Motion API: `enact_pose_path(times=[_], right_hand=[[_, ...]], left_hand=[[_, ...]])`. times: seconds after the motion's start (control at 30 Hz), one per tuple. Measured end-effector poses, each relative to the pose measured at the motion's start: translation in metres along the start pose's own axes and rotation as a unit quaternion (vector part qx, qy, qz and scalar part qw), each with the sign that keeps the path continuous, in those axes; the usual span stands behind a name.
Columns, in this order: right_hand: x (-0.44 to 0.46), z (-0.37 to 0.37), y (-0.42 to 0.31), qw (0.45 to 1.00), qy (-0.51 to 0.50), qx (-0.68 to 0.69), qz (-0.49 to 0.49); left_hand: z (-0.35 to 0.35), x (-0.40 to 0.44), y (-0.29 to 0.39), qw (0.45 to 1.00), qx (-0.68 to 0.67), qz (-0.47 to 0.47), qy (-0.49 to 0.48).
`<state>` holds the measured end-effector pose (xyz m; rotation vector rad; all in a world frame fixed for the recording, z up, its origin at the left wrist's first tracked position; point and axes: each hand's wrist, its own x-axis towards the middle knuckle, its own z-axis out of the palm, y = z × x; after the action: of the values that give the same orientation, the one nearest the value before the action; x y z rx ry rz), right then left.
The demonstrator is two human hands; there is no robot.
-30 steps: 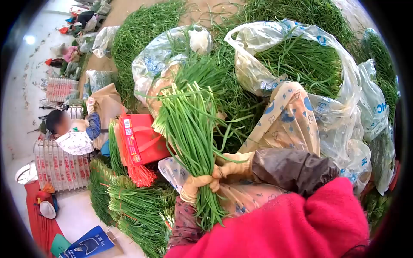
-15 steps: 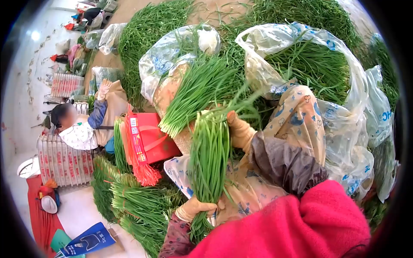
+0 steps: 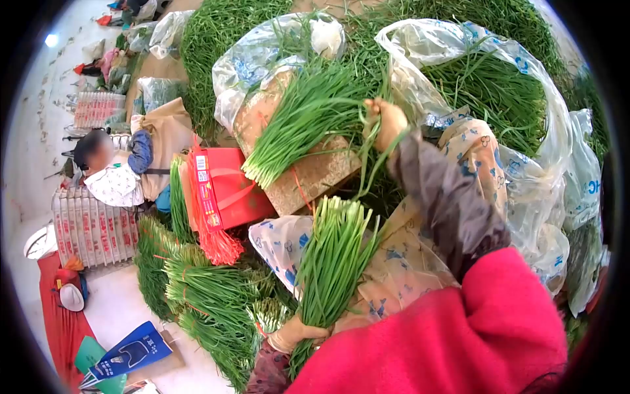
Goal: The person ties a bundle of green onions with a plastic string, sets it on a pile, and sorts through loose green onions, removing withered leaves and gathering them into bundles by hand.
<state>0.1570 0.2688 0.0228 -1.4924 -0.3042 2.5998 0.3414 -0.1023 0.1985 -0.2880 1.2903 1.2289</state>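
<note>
My gloved left hand [image 3: 294,335] is wrapped round the leafy lower end of a bunch of garlic chives [image 3: 335,256]; its pale cut stems point up, over my patterned apron [image 3: 394,262]. Higher up, my gloved right hand [image 3: 388,123] is closed on a few loose chive leaves [image 3: 371,172], which dangle apart from the bunch. Left of that hand, a pile of chives [image 3: 298,128] lies across a worn board [image 3: 321,172]. An orange-red tie [image 3: 302,187] hangs over the board's edge.
A red box [image 3: 226,187] with red ties [image 3: 220,243] stands left of the board. Tied chive bundles [image 3: 203,289] lie below it. Plastic bags [image 3: 558,131] of chives are at right. A co-worker [image 3: 115,171] sits at far left beside stacked crates [image 3: 95,226].
My right hand has moved up and away from the bunch, carrying loose leaves. The bunch now leans right in my left hand, and more of the board shows.
</note>
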Motion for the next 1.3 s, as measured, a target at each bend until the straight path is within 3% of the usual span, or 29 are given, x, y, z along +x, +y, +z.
enact_pose_path(times=[0.03, 0.1, 0.17, 0.2, 0.27, 0.3, 0.33, 0.37, 0.4, 0.43, 0.5, 0.53, 0.6, 0.63, 0.67, 0.7, 0.73, 0.77, 0.83, 0.9, 0.93, 0.97, 1.03, 1.1, 1.17, 1.23, 1.3], right_hand=[[-0.021, 0.008, -0.013, 0.989, -0.029, -0.133, -0.056], [-0.013, 0.006, -0.029, 0.974, -0.165, -0.156, -0.007], [-0.004, 0.006, -0.039, 0.927, -0.29, -0.235, -0.021], [-0.017, 0.014, -0.037, 0.925, -0.296, -0.239, -0.015], [-0.074, 0.027, -0.034, 0.754, -0.294, -0.579, -0.102], [-0.101, 0.032, -0.022, 0.672, -0.344, -0.645, -0.118], [-0.087, 0.016, -0.005, 0.606, -0.477, -0.613, -0.17], [-0.127, 0.025, -0.006, 0.508, -0.452, -0.724, -0.115], [-0.134, 0.022, 0.008, 0.387, -0.425, -0.808, -0.133], [-0.106, -0.005, 0.03, 0.369, -0.503, -0.739, -0.254], [-0.11, -0.02, 0.05, 0.376, -0.451, -0.754, -0.295], [-0.109, -0.021, 0.051, 0.374, -0.453, -0.754, -0.294], [-0.105, -0.018, 0.053, 0.3, -0.382, -0.841, -0.239], [-0.096, -0.016, 0.052, 0.321, -0.341, -0.865, -0.181], [-0.085, -0.024, 0.049, 0.421, -0.275, -0.834, -0.23], [-0.063, -0.037, 0.045, 0.603, -0.25, -0.713, -0.256], [-0.082, -0.02, 0.023, 0.717, -0.169, -0.657, -0.16], [-0.068, -0.024, 0.017, 0.795, -0.163, -0.557, -0.176], [-0.088, -0.016, 0.013, 0.834, -0.211, -0.464, -0.21], [-0.121, -0.016, 0.014, 0.713, -0.295, -0.585, -0.25], [-0.147, -0.006, 0.015, 0.666, -0.302, -0.639, -0.241], [-0.148, -0.011, 0.025, 0.645, -0.369, -0.613, -0.266], [-0.161, -0.01, 0.037, 0.446, -0.403, -0.686, -0.41], [-0.179, -0.009, 0.054, 0.394, -0.408, -0.72, -0.4], [-0.175, -0.01, 0.063, 0.365, -0.457, -0.721, -0.373], [-0.164, -0.01, 0.072, 0.43, -0.483, -0.634, -0.424], [-0.157, -0.006, 0.064, 0.534, -0.5, -0.636, -0.245]], left_hand=[[0.005, -0.005, -0.001, 1.0, 0.004, 0.009, 0.002], [0.009, -0.013, 0.002, 0.995, -0.051, -0.05, 0.067], [-0.006, -0.018, -0.009, 0.988, -0.059, -0.093, 0.106], [-0.006, -0.019, -0.01, 0.987, -0.071, -0.08, 0.124], [-0.006, -0.017, -0.006, 0.984, -0.086, -0.064, 0.143], [-0.006, -0.015, 0.0, 0.988, -0.065, -0.052, 0.127], [-0.006, -0.015, 0.003, 0.992, -0.042, -0.041, 0.109], [-0.008, -0.014, 0.0, 0.992, -0.042, -0.042, 0.109], [-0.014, -0.011, -0.006, 0.994, -0.023, -0.021, 0.105], [-0.018, -0.009, -0.011, 0.995, -0.004, 0.0, 0.099], [-0.018, -0.005, -0.011, 0.994, 0.016, 0.008, 0.103], [-0.015, -0.004, -0.012, 0.992, 0.029, 0.022, 0.122], [-0.01, -0.005, -0.009, 0.987, 0.041, 0.027, 0.152], [-0.011, -0.006, -0.011, 0.987, 0.039, 0.027, 0.154], [-0.012, -0.005, -0.014, 0.984, 0.053, 0.031, 0.166], [-0.012, -0.004, -0.017, 0.981, 0.065, 0.035, 0.178], [-0.011, -0.003, -0.018, 0.978, 0.082, 0.053, 0.183], [-0.011, -0.003, -0.019, 0.978, 0.078, 0.055, 0.184], [-0.008, 0.001, -0.013, 0.973, 0.12, 0.031, 0.194], [0.001, 0.002, -0.004, 0.968, 0.134, 0.019, 0.209], [0.003, 0.005, -0.005, 0.963, 0.123, 0.074, 0.227], [0.003, 0.007, -0.006, 0.954, 0.111, 0.129, 0.245], [-0.005, 0.011, -0.015, 0.952, 0.121, 0.142, 0.244], [-0.005, 0.013, -0.015, 0.91, 0.231, 0.199, 0.28], [-0.006, 0.018, -0.019, 0.914, 0.187, 0.211, 0.293], [-0.006, 0.02, -0.02, 0.916, 0.137, 0.224, 0.303], [-0.008, 0.021, -0.014, 0.899, 0.191, 0.235, 0.316]])
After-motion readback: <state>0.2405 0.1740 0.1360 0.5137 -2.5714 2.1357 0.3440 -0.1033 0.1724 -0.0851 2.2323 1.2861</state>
